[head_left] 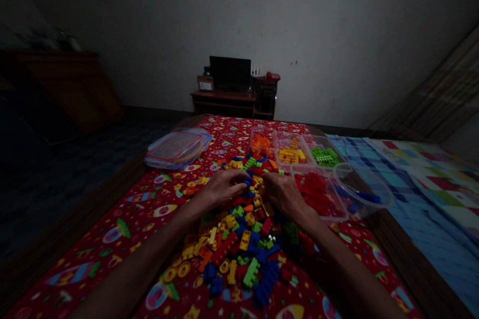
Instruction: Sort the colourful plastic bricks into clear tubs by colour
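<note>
A heap of small plastic bricks (239, 239) in yellow, red, blue, green and orange lies on a red patterned cloth (123, 219). My left hand (224, 187) rests on the far left of the heap, fingers curled down into the bricks. My right hand (282, 192) is at the far right of the heap, fingers also bent onto bricks. What either hand grips is hidden among the pieces. Clear boxes beyond hold sorted bricks: orange (262, 144), yellow (291, 154), green (325, 156) and red (316, 192).
A round clear tub (362, 192) with a few blue bricks sits at the right table edge. Stacked clear lids (177, 148) lie at the far left. A checked cloth (422, 199) covers the surface to the right. A dark desk with a screen (230, 76) stands by the wall.
</note>
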Demonstrator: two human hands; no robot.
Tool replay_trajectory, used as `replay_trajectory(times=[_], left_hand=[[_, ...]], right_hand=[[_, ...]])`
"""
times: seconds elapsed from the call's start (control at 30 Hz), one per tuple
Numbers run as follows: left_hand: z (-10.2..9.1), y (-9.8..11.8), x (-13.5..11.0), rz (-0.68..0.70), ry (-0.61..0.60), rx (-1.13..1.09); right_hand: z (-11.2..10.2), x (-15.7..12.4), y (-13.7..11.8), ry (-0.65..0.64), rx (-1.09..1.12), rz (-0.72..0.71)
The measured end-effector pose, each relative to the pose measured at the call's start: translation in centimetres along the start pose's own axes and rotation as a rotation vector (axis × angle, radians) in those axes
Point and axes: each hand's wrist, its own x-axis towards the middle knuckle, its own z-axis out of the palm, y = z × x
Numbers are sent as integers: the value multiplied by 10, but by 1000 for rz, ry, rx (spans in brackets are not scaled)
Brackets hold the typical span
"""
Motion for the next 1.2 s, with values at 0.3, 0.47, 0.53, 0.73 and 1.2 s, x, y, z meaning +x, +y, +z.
replay_trajectory(times=[0.3,0.47,0.53,0.73,1.2], left_hand=[[3,1,2,-105,0,-327],[5,1,1,-117,52,-208],[5,0,0,-89,62,-121],[6,-3,-1,8,47,87],[-50,-28,0,-108,174,223]], right_hand=[[12,1,-8,46,150,-261],[16,2,-5,75,78,-156],[14,1,-7,84,42,-127],[1,2,-10,34,-145,-11],[-115,-51,97,100,-436,722]])
